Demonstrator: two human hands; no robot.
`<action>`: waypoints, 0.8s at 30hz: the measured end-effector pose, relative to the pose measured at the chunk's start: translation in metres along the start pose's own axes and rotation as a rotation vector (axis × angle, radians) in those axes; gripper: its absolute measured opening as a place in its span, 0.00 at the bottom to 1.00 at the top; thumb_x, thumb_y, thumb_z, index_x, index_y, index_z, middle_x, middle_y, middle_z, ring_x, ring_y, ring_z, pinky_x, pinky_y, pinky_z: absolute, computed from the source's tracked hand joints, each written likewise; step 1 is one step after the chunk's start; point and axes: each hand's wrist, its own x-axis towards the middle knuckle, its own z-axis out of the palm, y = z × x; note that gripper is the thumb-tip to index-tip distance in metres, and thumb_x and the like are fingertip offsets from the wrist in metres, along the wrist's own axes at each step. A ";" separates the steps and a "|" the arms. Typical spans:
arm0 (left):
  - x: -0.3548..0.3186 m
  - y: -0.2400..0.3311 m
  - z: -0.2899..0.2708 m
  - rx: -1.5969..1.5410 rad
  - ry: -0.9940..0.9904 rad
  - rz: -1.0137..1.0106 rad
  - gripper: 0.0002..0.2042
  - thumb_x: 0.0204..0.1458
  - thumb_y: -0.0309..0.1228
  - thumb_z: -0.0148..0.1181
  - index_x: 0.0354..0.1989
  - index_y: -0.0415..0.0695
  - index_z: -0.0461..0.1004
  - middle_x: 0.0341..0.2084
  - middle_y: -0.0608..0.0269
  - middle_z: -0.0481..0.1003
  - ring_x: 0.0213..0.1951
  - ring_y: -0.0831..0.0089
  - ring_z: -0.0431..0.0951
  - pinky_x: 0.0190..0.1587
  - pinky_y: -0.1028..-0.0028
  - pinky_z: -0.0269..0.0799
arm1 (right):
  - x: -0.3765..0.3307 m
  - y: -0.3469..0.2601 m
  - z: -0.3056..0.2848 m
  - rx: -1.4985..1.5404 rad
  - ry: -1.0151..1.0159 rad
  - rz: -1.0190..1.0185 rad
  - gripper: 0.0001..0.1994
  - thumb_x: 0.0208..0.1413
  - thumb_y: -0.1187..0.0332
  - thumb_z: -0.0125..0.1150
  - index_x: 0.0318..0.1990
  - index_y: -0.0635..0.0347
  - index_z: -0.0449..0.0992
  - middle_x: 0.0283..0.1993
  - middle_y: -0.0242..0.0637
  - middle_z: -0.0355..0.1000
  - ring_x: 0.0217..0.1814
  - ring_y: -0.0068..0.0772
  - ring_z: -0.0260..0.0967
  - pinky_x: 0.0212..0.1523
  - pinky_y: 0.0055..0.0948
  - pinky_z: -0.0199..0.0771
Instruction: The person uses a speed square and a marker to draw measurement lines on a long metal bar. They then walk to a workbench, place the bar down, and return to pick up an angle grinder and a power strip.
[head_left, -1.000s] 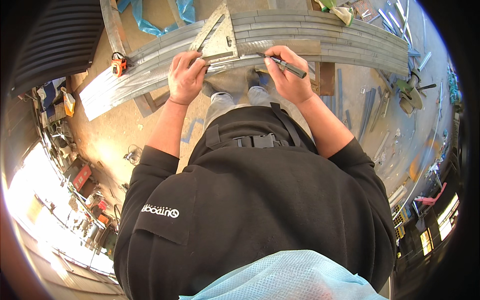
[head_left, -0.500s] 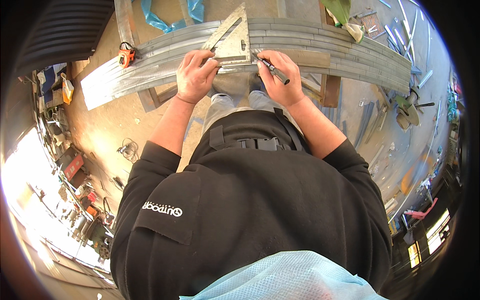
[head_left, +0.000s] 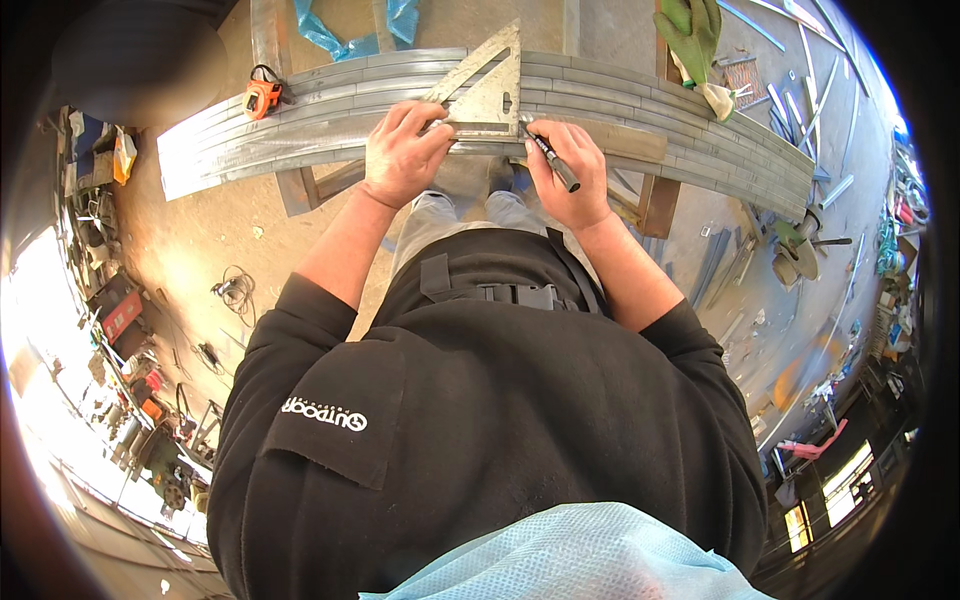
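A triangular metal square (head_left: 490,104) lies across several long grey metal bars (head_left: 330,92) set side by side. My left hand (head_left: 405,152) grips the square's left corner and lower edge, fingers curled over it. Just right of the square's upright edge, my right hand (head_left: 572,178) holds a black marker (head_left: 553,162), its tip end close to that edge and the bars. Whether the tip touches metal is too small to tell.
An orange tape measure (head_left: 262,97) rests on the bars at the left. Green work gloves (head_left: 690,45) lie at their far right side. Brown steel supports (head_left: 657,200) carry the bars. An angle grinder-like tool (head_left: 797,250) and metal offcuts (head_left: 712,265) are at the right.
The square and both hands sit slightly farther right and lower in the picture, as the view has shifted. The marker points more steeply. Both grips stay the same.
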 end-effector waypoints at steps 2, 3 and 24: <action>0.000 0.000 0.000 0.004 -0.006 0.001 0.08 0.50 0.29 0.75 0.38 0.52 0.83 0.47 0.69 0.81 0.53 0.60 0.81 0.51 0.61 0.82 | -0.001 -0.001 0.000 -0.029 -0.021 -0.025 0.10 0.60 0.79 0.69 0.49 0.62 0.82 0.45 0.47 0.83 0.47 0.56 0.81 0.50 0.42 0.80; 0.000 0.000 0.000 0.006 -0.009 0.001 0.09 0.50 0.29 0.75 0.38 0.52 0.83 0.47 0.70 0.81 0.53 0.60 0.81 0.51 0.61 0.82 | 0.000 -0.001 0.000 -0.041 -0.030 -0.037 0.11 0.60 0.79 0.69 0.49 0.62 0.82 0.45 0.47 0.83 0.47 0.56 0.81 0.51 0.42 0.80; -0.006 -0.008 -0.012 -0.037 0.005 0.021 0.10 0.49 0.27 0.75 0.39 0.47 0.82 0.50 0.66 0.82 0.57 0.57 0.80 0.61 0.57 0.78 | -0.018 -0.008 -0.029 -0.008 0.066 0.131 0.08 0.63 0.77 0.69 0.48 0.65 0.83 0.42 0.48 0.83 0.45 0.53 0.82 0.49 0.41 0.81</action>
